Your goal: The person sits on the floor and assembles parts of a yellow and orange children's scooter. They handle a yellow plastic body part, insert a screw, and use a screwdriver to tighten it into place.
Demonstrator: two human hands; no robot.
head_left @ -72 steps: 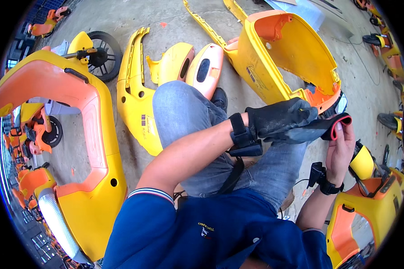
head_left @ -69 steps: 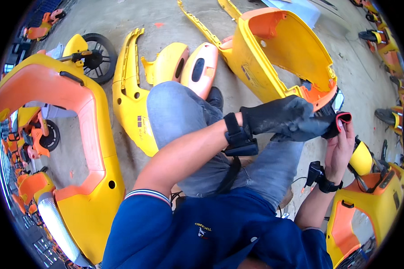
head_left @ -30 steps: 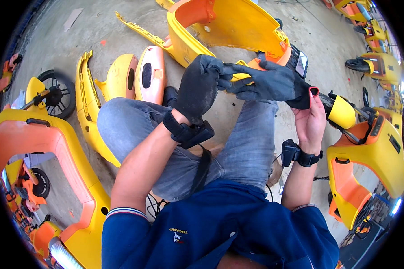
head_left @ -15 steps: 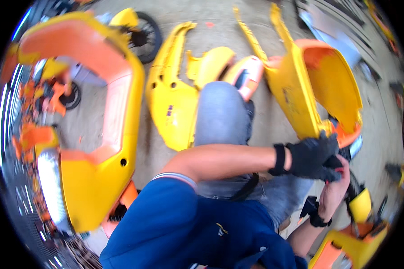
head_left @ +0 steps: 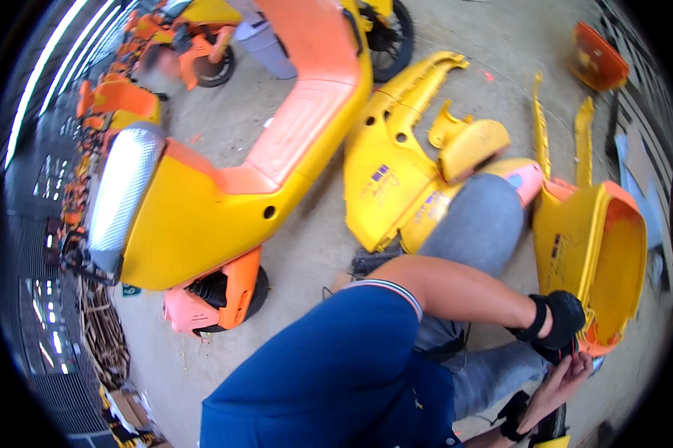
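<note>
At the lower right, my left hand (head_left: pixel 563 321), in a black glove, bends downward with its fingers curled. My right hand (head_left: pixel 560 381), bare and with a strap at the wrist, meets it from below with fingertips pinched together. Between them is something small and dark with a red edge, too hidden to name. Both hands are beside the lower end of a yellow scooter body shell (head_left: pixel 557 250) with an orange inside. My bent knee (head_left: pixel 486 216) in jeans is left of that shell.
A yellow and orange scooter (head_left: pixel 202 231) fills the left side. Yellow body panels (head_left: pixel 381 187) lie on the concrete floor ahead, with an orange curved part (head_left: pixel 600 58) at the far right. A grey bin (head_left: pixel 265 48) and more scooters (head_left: pixel 120 104) stand behind the scooter.
The view has swung left, showing more of the big scooter and its wheel. My hands remain together by the shell; my left hand has turned, its fingers now pointing lower.
</note>
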